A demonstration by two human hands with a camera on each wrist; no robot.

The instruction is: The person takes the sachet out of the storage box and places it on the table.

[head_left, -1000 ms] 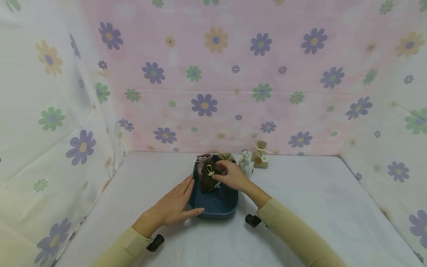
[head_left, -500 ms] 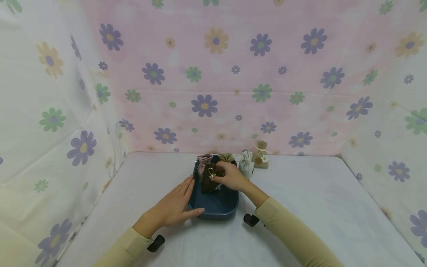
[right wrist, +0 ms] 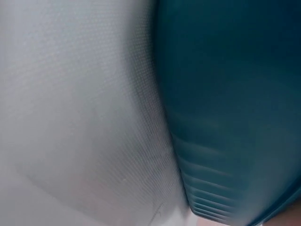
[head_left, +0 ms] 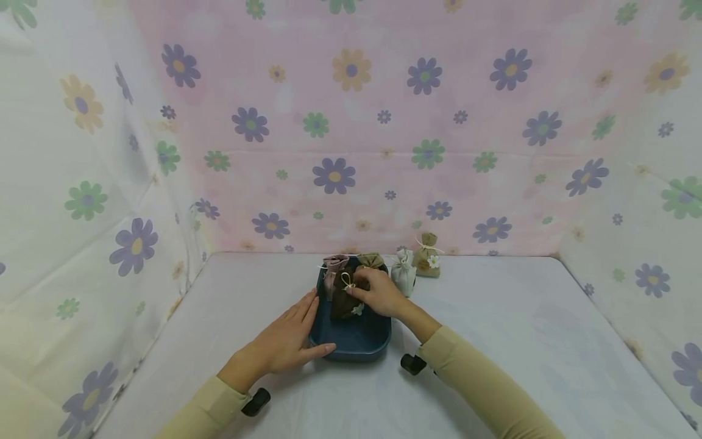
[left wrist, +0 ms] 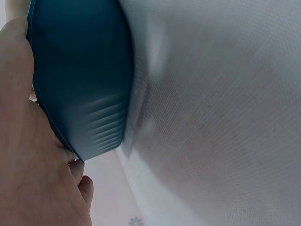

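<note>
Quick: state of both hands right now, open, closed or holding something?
Left hand: open, resting against the blue bin.
Right hand: closed, pinching the dark brown drawstring pouch.

A pink flowered cloth [head_left: 362, 137] behind a white table [head_left: 488, 341], pale flowered cloth [head_left: 90, 244] along both sides.

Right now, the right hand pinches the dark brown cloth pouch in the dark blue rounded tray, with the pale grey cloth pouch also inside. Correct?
Not quite: the pale grey cloth pouch stands outside the tray, on the white-covered table to its right, as the head view shows. The right hand does pinch the dark brown cloth pouch.
</note>
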